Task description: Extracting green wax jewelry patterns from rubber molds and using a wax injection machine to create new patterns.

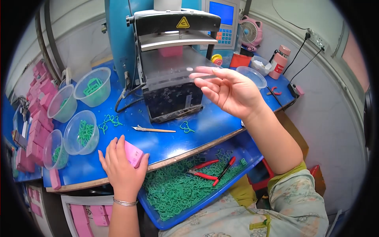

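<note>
Fingers (205, 77) of the right hand (227, 93) are spread loose and empty in the air just before the clear guard of the press (173, 63), while the left hand (122, 168) lies on the blue counter (166, 144) with its fingers wrapped around a pink block (133, 153) near the front edge. The press, the largest thing on the counter, stands with its dark upper platen raised and a pink piece visible in the gap beneath; a hand drifting into that gap would be at risk of a crush if the platen came down. Below the counter edge, a blue tray (233, 183) holds a heap of green rings (177, 189) with red-handled pliers (211, 170) lying on top; a knock from the forearm could spill the heap over the tray's rim. Four clear bowls (81, 132) of green parts sit at the left, near stacks of pink blocks (37, 102), and a sweep of the left arm could tip one. Smallest, a slim pick (154, 129) and loose green rings (110, 119) lie near the press base, where the pick's point could catch a reaching finger.
</note>
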Tool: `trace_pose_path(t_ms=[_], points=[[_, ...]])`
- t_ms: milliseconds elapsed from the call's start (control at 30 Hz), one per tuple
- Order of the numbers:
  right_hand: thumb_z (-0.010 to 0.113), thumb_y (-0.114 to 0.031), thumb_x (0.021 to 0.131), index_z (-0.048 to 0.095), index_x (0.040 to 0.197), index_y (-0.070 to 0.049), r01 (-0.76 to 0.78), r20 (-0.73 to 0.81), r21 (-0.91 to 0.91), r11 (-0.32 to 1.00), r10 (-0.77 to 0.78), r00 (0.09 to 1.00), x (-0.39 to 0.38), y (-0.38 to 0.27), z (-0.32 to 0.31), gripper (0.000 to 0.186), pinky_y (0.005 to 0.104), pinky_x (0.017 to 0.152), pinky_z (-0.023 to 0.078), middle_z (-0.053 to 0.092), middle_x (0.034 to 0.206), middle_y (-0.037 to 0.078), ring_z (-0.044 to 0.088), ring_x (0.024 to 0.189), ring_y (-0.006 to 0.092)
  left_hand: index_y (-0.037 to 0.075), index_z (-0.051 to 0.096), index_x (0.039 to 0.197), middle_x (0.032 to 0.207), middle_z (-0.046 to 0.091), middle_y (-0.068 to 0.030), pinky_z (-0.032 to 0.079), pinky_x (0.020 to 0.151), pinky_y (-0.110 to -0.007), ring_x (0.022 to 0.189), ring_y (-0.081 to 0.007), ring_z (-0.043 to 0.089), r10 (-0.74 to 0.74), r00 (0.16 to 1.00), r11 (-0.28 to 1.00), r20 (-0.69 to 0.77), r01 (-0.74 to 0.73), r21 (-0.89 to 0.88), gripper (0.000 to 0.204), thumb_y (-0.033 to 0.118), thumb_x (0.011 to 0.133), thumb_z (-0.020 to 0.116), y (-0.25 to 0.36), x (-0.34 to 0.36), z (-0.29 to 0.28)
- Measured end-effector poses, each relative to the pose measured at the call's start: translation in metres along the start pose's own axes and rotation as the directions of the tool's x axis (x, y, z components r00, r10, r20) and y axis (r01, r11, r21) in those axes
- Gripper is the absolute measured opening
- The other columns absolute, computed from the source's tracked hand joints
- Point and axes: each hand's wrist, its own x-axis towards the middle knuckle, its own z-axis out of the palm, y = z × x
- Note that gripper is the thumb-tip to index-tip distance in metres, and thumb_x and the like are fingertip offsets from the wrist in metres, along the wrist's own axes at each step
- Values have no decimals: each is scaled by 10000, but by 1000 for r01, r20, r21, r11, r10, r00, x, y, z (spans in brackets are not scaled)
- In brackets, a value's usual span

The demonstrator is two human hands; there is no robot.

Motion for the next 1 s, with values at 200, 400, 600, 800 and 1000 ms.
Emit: trace_pose_path(t_ms=[200, 400, 600, 800, 1000], points=[[476, -315, 921, 537, 971, 27, 142, -17, -281, 949, -153, 988, 7, 18, -18, 350, 239, 584, 499, 639, 815, 119, 613, 633, 141, 41, 427, 1228, 1194, 453, -174, 176, 1031, -539, 1149, -312, 420, 24, 1000, 1000, -19, -24, 7, 708, 336, 654, 719, -2, -3, 0], [521, -414, 881, 549, 779, -10, 307, -157, -392, 867, -392, 906, 17, 49, -16, 417, 204, 394, 400, 572, 586, 75, 493, 407, 98, 44, 398, 1257, 1225, 449, -143, 186, 1037, -509, 1171, -299, 410, 28, 1000, 999, -1, -28, 27, 694, 271, 677, 705, -2, -3, 0], [504, -354, 884, 469, 689, -42, 225, -256, -207, 952, -275, 927, 27, 45, -3, 370, 235, 358, 258, 396, 476, 8, 327, 356, 90, 47, 389, 1271, 1221, 449, -141, 171, 1044, -507, 1179, -298, 400, 11, 1000, 998, -5, -11, 64, 726, 313, 674, 705, 0, 0, 8], [502, -356, 850, 411, 563, -86, 82, -142, -97, 992, -95, 985, 45, 42, -15, 404, 256, 339, 187, 287, 396, -8, 287, 314, 104, 26, 382, 1273, 1195, 468, -150, 206, 1024, -488, 1132, -312, 428, 62, 997, 994, 37, -65, 87, 675, 290, 721, 668, 0, 0, 11], [461, -341, 859, 423, 613, -78, 64, -81, -84, 994, -71, 994, 41, 45, -14, 362, 268, 351, 185, 286, 413, -3, 268, 321, 106, -21, 354, 1283, 1209, 441, -193, 248, 1000, -452, 1126, -345, 409, 50, 997, 998, 61, -52, 29, 694, 243, 722, 667, -2, -2, 7]])
